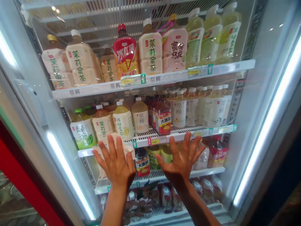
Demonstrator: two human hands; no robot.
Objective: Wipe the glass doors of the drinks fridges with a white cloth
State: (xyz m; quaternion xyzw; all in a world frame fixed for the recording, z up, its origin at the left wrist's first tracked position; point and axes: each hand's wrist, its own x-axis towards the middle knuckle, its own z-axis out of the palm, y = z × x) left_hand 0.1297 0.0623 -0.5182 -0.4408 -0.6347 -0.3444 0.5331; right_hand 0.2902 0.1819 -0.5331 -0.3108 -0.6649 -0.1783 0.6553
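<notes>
Both my hands lie against the glass door (244, 103) of a drinks fridge. My left hand (116, 163) is open with fingers spread, pressing a pale beige cloth (129, 150) flat on the glass. The cloth shows above and beside the fingers. A little to its right, my right hand (182, 161) is open too, palm flat on the bare glass with fingers spread. Behind the glass between the hands stands a dark tea bottle with a red and yellow label (142, 163).
Behind the glass, wire shelves (160, 80) hold several rows of tea bottles (150, 51) with cream, pink, green and red labels. Lit strips run down the door frame on the left (68, 175) and right (265, 131). A red panel (21, 182) is at lower left.
</notes>
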